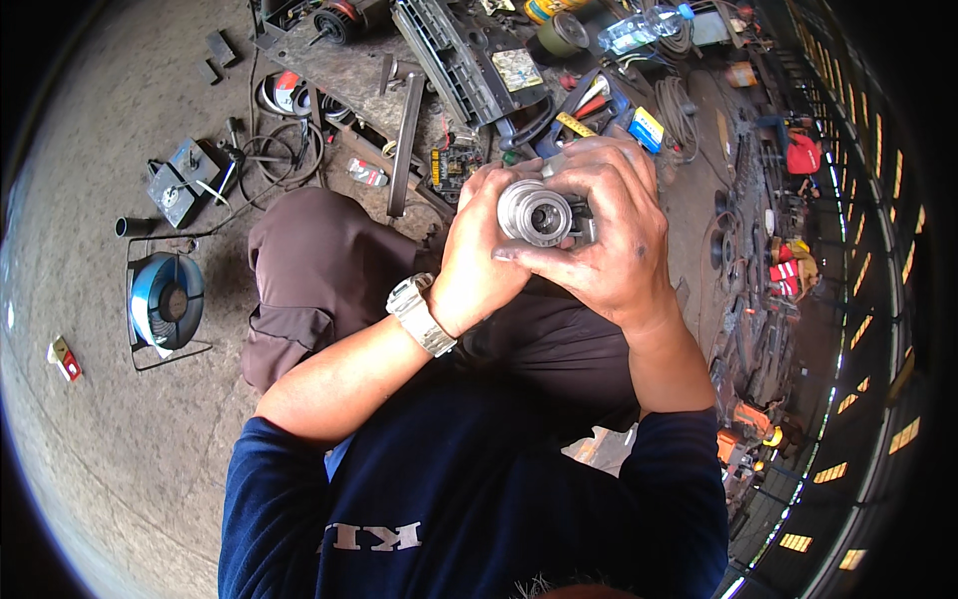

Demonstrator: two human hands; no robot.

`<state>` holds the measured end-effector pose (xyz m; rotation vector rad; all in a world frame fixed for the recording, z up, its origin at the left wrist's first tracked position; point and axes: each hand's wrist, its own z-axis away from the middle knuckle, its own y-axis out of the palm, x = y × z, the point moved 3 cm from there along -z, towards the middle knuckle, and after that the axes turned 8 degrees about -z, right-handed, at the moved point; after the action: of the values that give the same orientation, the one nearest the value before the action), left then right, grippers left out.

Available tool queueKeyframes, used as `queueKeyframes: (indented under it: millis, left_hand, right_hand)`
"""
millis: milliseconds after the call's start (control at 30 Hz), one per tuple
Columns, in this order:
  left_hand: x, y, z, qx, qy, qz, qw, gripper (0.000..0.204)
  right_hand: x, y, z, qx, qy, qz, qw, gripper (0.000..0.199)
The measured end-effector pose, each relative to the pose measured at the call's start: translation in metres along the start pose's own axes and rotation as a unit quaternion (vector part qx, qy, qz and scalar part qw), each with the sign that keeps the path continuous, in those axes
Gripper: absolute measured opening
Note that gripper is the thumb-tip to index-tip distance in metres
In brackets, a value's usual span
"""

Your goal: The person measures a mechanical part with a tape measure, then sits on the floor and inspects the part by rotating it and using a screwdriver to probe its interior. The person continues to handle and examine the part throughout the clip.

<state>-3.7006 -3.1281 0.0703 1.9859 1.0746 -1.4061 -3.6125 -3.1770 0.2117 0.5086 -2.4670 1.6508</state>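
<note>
Above my lap, both hands are closed around a silvery metal machine part (539, 213). Its round end faces up, with stepped rings and a dark bore in the middle; the lower body is mostly hidden by my fingers. My left hand (477, 240) wraps its left side, with a pale watch (421, 314) on that wrist. From the right, my right hand (619, 225) grips it, fingers curled over the far side and the thumb along the near edge. Dark smudges mark my right hand. Just beyond the hands lies a small yellow-and-black printed item (449, 170).
Ahead, a cluttered metal surface (329, 60) carries a slotted dark housing (454, 60). Farther right are a clear plastic bottle (639, 32), a yellow-and-blue box (646, 130) and coiled cable (679, 112). A metal bar (404, 145) lies ahead. Left on the floor stands a blue spool (150, 299).
</note>
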Motion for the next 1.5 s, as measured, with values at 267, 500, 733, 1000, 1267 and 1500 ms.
queueKeyframes:
  millis: [267, 500, 733, 1000, 1267, 1500]
  left_hand:
    - [-0.001, 0.014, -0.006, -0.003, 0.022, -0.018, 1.000, 0.064]
    - [-0.005, 0.014, -0.006, 0.010, 0.030, -0.026, 0.999, 0.066]
    - [-0.004, 0.017, -0.007, 0.045, 0.038, -0.050, 0.997, 0.063]
    - [0.001, 0.020, -0.007, 0.069, 0.053, -0.020, 0.996, 0.064]
    - [-0.006, 0.022, -0.005, 0.082, -0.023, 0.036, 0.996, 0.070]
    - [-0.004, 0.025, -0.002, 0.100, -0.026, 0.055, 0.993, 0.070]
  right_hand:
    - [-0.003, -0.003, 0.014, -0.053, 0.020, -0.039, 0.998, 0.052]
    - [-0.008, -0.010, 0.018, -0.031, -0.007, -0.051, 0.998, 0.050]
    - [-0.019, -0.018, 0.019, 0.009, -0.033, -0.085, 0.996, 0.051]
    - [-0.023, -0.016, 0.027, 0.011, -0.008, -0.089, 0.996, 0.061]
    - [-0.027, -0.020, 0.042, -0.024, -0.020, -0.112, 0.993, 0.079]
    - [-0.037, -0.015, 0.056, -0.037, -0.039, -0.122, 0.991, 0.064]
